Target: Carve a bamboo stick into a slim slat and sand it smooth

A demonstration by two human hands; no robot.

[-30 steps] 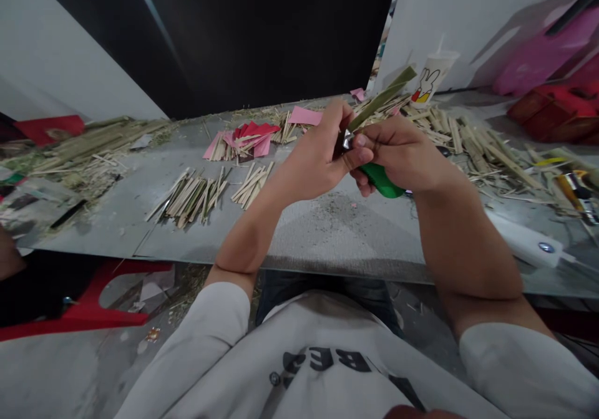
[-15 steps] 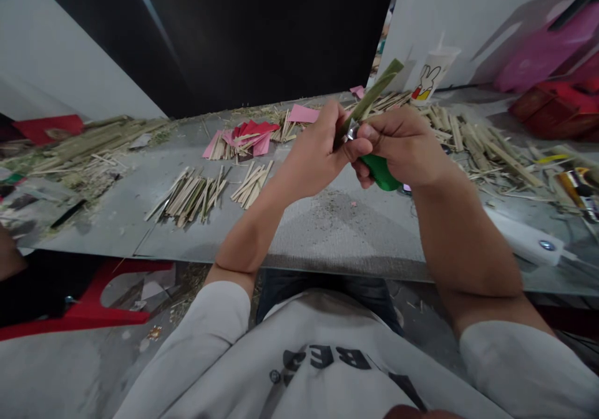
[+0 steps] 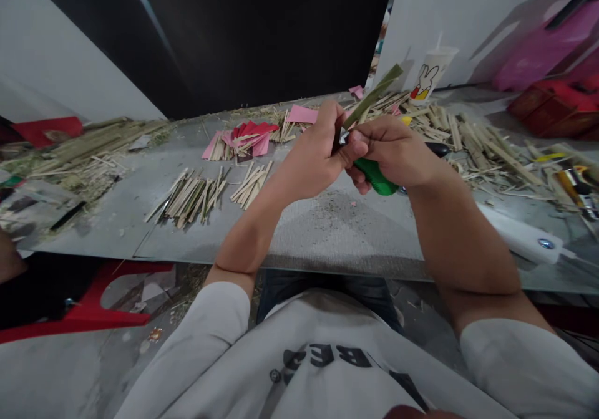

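Note:
Both my hands meet above the table. My left hand point(image 3: 318, 151) is closed around the lower part of a flat green plant strip point(image 3: 377, 98), which looks like bamboo and points up and right. My right hand point(image 3: 395, 151) grips a green-handled tool point(image 3: 378, 177) with a small shiny metal end. That metal end point(image 3: 344, 134) sits against the strip's base, beside my left thumb. My fingers hide most of the contact and the tool's exact kind. Left of my hands lie a larger bundle of cut sticks point(image 3: 189, 196) and a smaller one point(image 3: 251, 185).
Pink and red paper pieces point(image 3: 253, 137) lie with sticks farther back. Rough strips point(image 3: 482, 141) heap at the right, near a rabbit-printed cup point(image 3: 430, 76) and a white device point(image 3: 524, 238). More strips point(image 3: 93, 144) lie left. Another person's arm point(image 3: 9, 257) shows at the left edge.
My right hand and the tool have shifted slightly left and down. The strip tilts a little lower. A dark rounded object behind my right wrist shows more now.

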